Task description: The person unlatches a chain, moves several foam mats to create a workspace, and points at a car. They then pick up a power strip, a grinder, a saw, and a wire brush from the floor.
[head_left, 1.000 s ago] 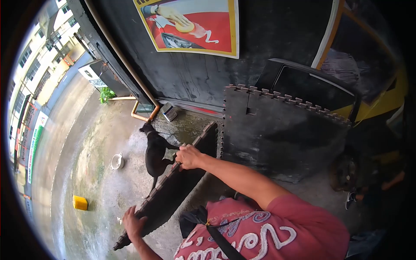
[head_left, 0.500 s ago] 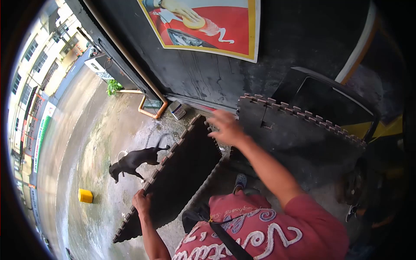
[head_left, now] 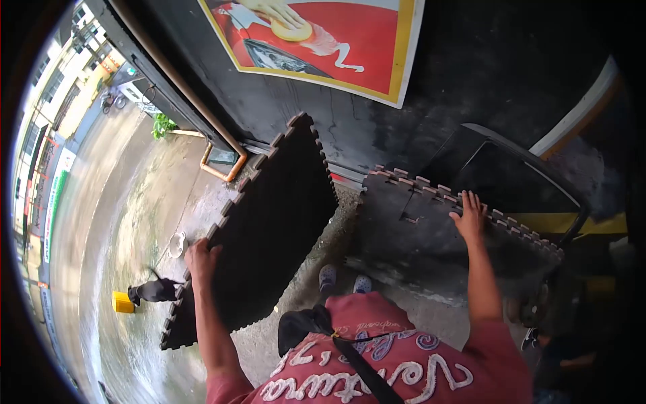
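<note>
A large black interlocking foam mat (head_left: 262,229) with jigsaw-toothed edges stands tilted on my left. My left hand (head_left: 204,261) is closed around its upper edge. Several more foam mats (head_left: 410,232) lean together on the right, their toothed rims side by side along the top. On that top edge rests my right hand (head_left: 472,217), its fingers stretched out and the thumb apart. The undersides of my right fingers are hidden.
A dark wall with a car-polishing poster (head_left: 323,47) rises ahead. A black dog (head_left: 156,289) stands beside a yellow container (head_left: 123,302) on wet ground at left. An orange pipe (head_left: 217,174) runs low by the wall. A black framed panel (head_left: 518,168) leans behind the right mats.
My right hand has come down and right onto the leaning mats' top edge. The left mat, in my left hand, now stands higher in view. The dog has moved toward the yellow container.
</note>
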